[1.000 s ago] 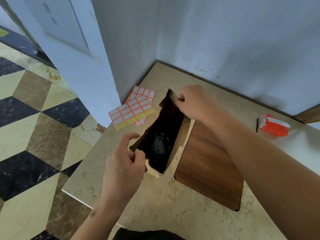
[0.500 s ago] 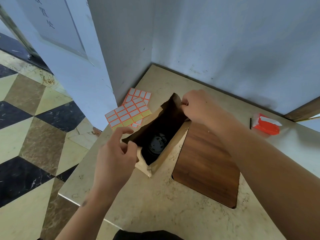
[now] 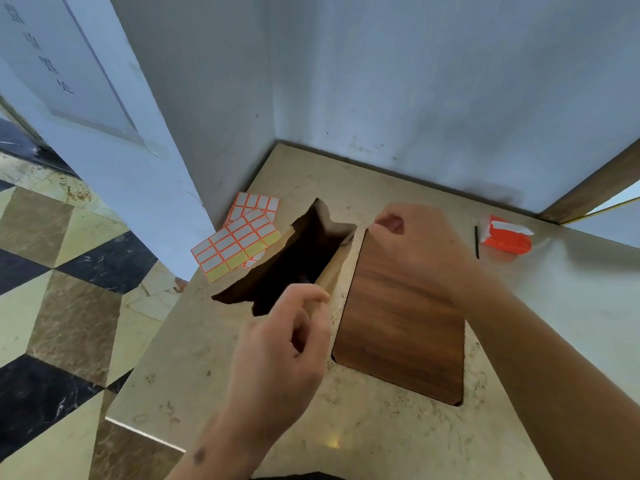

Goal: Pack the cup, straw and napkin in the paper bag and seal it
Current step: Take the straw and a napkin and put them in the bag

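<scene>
Pale blue-grey walls meet in a corner behind a beige stone table (image 3: 381, 427), with a checkered marble floor (image 3: 52, 306) off to the left. On the table stands the brown paper bag (image 3: 332, 268), its mouth open and its inside too dark to tell what it holds. The left hand (image 3: 277, 344) is at the near end of the bag's rim, thumb and fingers curled and pinching the paper edge. The right hand (image 3: 415, 244) pinches the far end of the same rim, fingers bent over it. Just right of the bag lies a dark wooden board (image 3: 401, 323), flat on the table and partly under the right forearm. Two sheets of orange-edged labels (image 3: 239, 244) lie overlapped to the left of the bag, touching its side. Near the far right wall sits an orange napkin pack (image 3: 507, 235) with a thin black straw (image 3: 477, 242) just beside it, both well apart from the bag.
</scene>
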